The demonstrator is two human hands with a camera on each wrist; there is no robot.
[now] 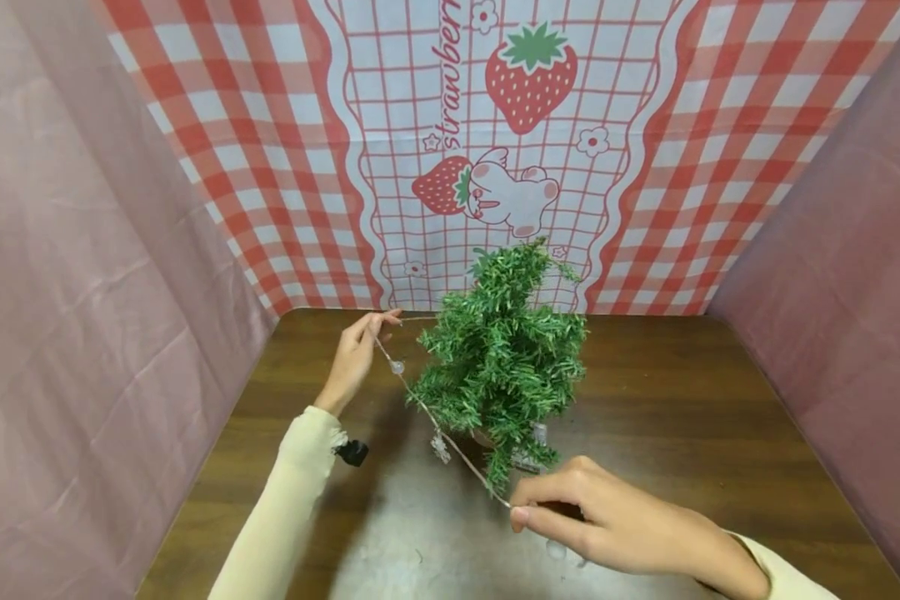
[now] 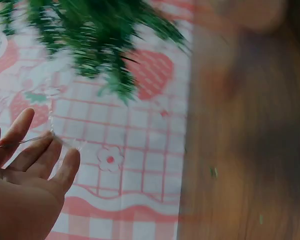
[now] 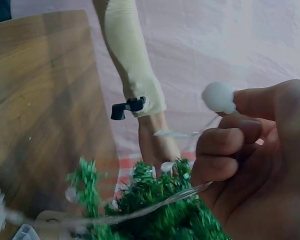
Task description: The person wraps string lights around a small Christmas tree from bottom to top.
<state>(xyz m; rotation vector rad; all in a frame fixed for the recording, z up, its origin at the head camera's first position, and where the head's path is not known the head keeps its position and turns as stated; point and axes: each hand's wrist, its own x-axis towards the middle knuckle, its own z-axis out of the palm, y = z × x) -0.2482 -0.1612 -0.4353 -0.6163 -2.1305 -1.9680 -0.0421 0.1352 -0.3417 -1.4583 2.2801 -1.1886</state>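
A small artificial Christmas tree (image 1: 502,350) stands on the table between the hands. A thin string of lights (image 1: 461,454) with white balls and clear snowflakes stretches across its front left side. My left hand (image 1: 360,350), left of the tree, holds this string, which crosses its fingers and runs on to the branches. In the left wrist view the fingers (image 2: 27,145) are rather straight. My right hand (image 1: 607,517), in front of the tree at the right, pinches the other stretch of string. In the right wrist view a white ball (image 3: 219,97) sits by the thumb and index fingertips.
The brown wooden table (image 1: 667,400) lies below. A red checked strawberry cloth (image 1: 270,125) hangs behind the tree, with pink cloth (image 1: 105,250) on the sides. A clear piece (image 1: 540,435) shows by the tree's base. A black clip-like object (image 1: 352,452) sits at the left cuff.
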